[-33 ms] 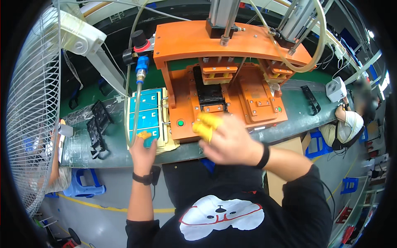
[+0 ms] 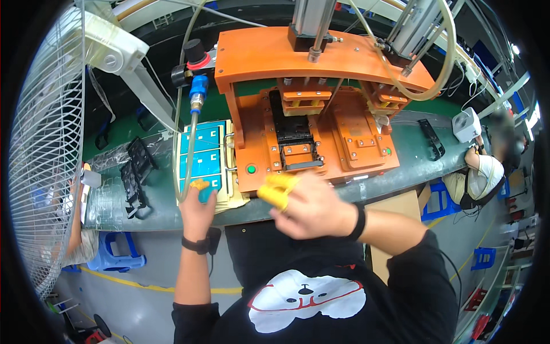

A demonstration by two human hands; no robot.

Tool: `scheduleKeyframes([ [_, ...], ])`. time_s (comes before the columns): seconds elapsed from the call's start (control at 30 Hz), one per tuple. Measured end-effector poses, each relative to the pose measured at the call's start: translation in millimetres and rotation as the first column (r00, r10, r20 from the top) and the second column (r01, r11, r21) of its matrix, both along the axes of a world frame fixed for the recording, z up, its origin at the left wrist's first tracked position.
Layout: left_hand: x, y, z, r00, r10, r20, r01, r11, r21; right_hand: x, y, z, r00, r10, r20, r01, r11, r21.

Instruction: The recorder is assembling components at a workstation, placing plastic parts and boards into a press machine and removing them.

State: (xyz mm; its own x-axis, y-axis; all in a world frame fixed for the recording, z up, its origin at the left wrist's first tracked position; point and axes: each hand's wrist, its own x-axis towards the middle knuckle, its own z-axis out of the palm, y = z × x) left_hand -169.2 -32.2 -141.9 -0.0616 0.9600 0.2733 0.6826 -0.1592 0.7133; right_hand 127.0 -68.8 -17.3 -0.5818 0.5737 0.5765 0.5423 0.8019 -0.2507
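Observation:
My left hand (image 2: pixel 197 213) rests at the near end of a stack of blue sheets with white markings (image 2: pixel 200 163). Its thumb stands apart from the fingers, which wear yellow finger covers, and I see nothing held. In front of the orange press (image 2: pixel 258 64), my right hand (image 2: pixel 312 207) hovers with two yellow-covered fingers stretched out to the left. Nothing shows between its fingers and thumb. A long black plastic frame (image 2: pixel 291 127) lies in the press's left fixture, just beyond that hand. The right fixture (image 2: pixel 358 137) holds no such frame.
Black plastic parts (image 2: pixel 136 175) lie on the green bench left of the sheets, and another black part (image 2: pixel 431 139) lies at the right. A caged fan (image 2: pixel 43 155) stands at the far left. A clear hose (image 2: pixel 190 152) hangs over the sheets. Another person (image 2: pixel 481 178) sits at right.
My right hand has drawn back toward me and slightly left, uncovering the near end of the black frame. My left hand stays about where it was.

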Motion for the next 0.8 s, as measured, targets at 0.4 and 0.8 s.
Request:
scheduleKeyframes([
  [0.4, -38.3, 49.7, 16.0, 0.954, -0.157, -0.254, 0.135, 0.986, -0.102, -99.3, 9.4, -112.1, 0.998, -0.031, -0.055, 0.007, 0.918, -0.396],
  [0.8, -204.6, 71.1, 45.6, 0.939, 0.309, 0.152, -0.340, 0.904, 0.258, -94.0, 6.9, -112.9, 0.998, 0.008, -0.057, -0.029, 0.921, -0.388],
])
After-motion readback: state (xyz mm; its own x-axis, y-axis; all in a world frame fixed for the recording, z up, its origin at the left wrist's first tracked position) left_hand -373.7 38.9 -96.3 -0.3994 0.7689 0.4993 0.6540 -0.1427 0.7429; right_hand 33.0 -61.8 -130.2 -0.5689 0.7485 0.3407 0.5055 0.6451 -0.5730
